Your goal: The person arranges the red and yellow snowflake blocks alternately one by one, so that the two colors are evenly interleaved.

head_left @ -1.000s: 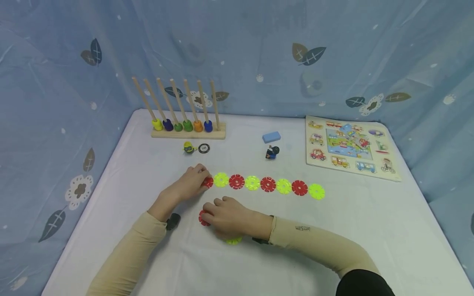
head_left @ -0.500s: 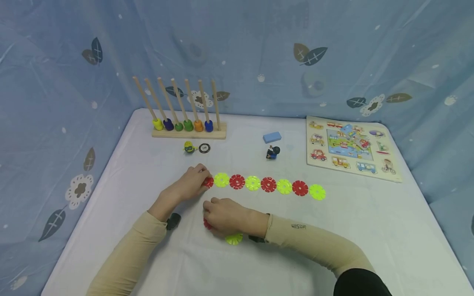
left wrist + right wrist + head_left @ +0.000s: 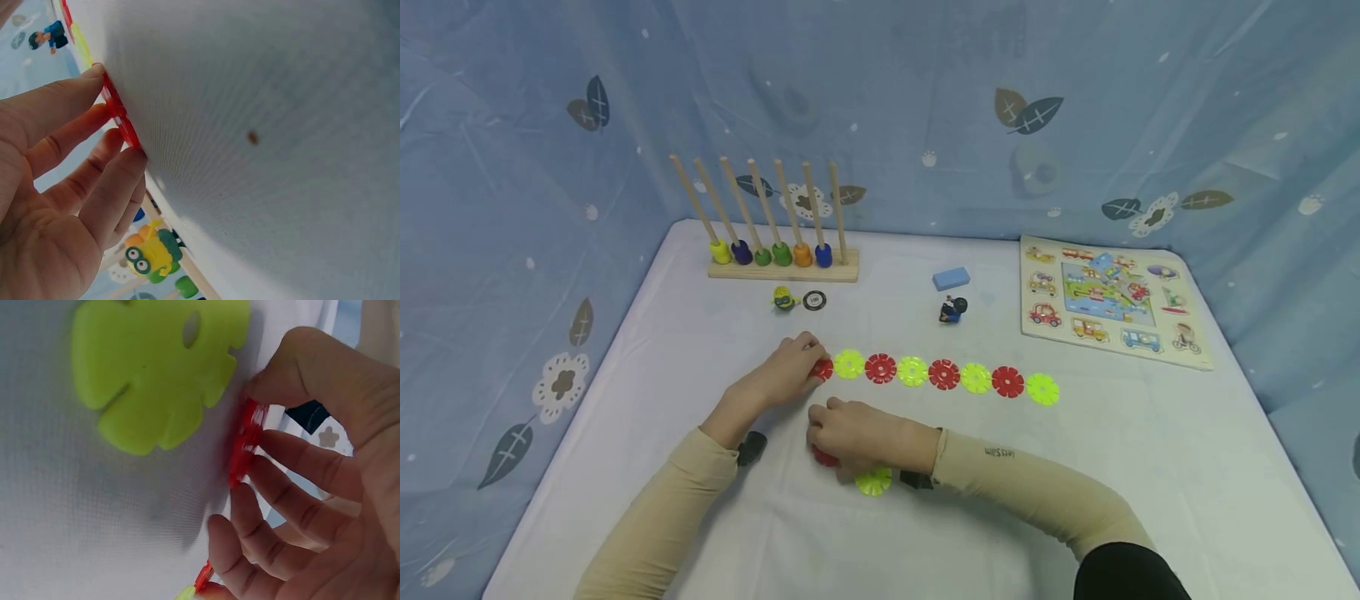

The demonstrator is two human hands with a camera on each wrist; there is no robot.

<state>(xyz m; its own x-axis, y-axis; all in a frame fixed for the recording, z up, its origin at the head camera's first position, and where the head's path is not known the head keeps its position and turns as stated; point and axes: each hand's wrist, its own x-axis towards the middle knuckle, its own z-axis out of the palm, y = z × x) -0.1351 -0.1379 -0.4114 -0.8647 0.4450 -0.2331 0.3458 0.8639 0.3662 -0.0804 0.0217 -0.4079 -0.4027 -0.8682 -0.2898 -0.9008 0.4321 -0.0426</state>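
Observation:
A row of alternating red and yellow-green notched plastic discs [image 3: 881, 368] lies across the table. At its left end my left hand [image 3: 786, 371] pinches a red disc [image 3: 122, 112] by its edges, thumb on one side and fingers on the other; the hand partly covers it in the head view. Nearer to me, my right hand [image 3: 857, 435] holds another red disc [image 3: 245, 440] between thumb and fingertips, low over or on the cloth. Just beside that hand lies a loose yellow-green disc [image 3: 874, 481], seen large in the right wrist view.
Behind the row stand a wooden peg rack [image 3: 782, 271] with coloured beads, a yellow figure [image 3: 784, 298], a round black-and-white chip [image 3: 814, 300], a blue block [image 3: 951, 278] and a dark small figure [image 3: 952, 309]. A vehicle puzzle board [image 3: 1112, 329] lies at the back right.
The red disc by my right hand has shifted slightly right and towards me. My right forearm has drawn a little left, showing more of the loose yellow-green disc. My left hand stays put.

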